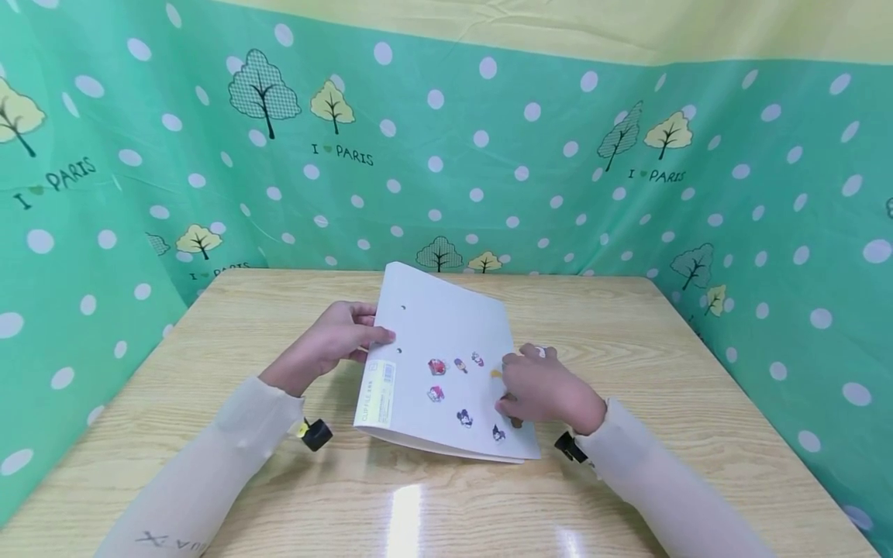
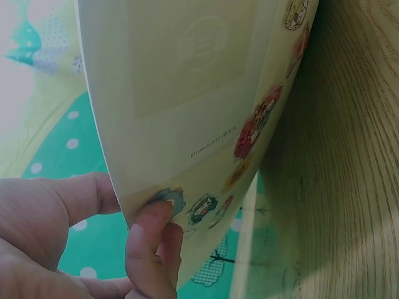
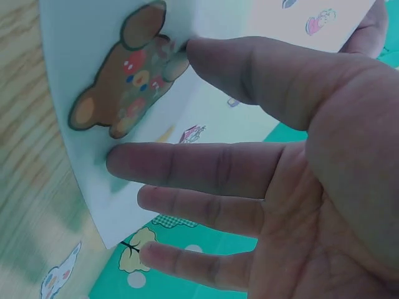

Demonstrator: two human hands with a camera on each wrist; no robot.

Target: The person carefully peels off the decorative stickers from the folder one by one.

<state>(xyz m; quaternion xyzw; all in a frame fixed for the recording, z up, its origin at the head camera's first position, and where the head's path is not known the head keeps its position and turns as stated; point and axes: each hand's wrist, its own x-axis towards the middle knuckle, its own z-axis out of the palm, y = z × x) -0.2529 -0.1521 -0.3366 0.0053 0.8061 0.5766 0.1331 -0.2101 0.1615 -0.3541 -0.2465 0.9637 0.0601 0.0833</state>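
A white clip file folder (image 1: 446,325), decorated with small cartoon stickers, is tilted up on the table with its spine raised at the left. My left hand (image 1: 343,332) grips the spine edge, thumb on the front cover. In the left wrist view, fingers (image 2: 149,249) press against the folder's other face (image 2: 181,112), which carries colourful stickers. My right hand (image 1: 547,391) is at the folder's right edge. In the right wrist view its thumb touches a brown bear sticker (image 3: 103,87) on the cover, while the other fingers stretch out straight over the surface.
A wood-grain table (image 1: 279,465) lies under the folder. One loose white sticker (image 3: 59,274) is on the tabletop beyond the right hand. A green polka-dot curtain (image 1: 474,163) with trees surrounds the table's back and sides.
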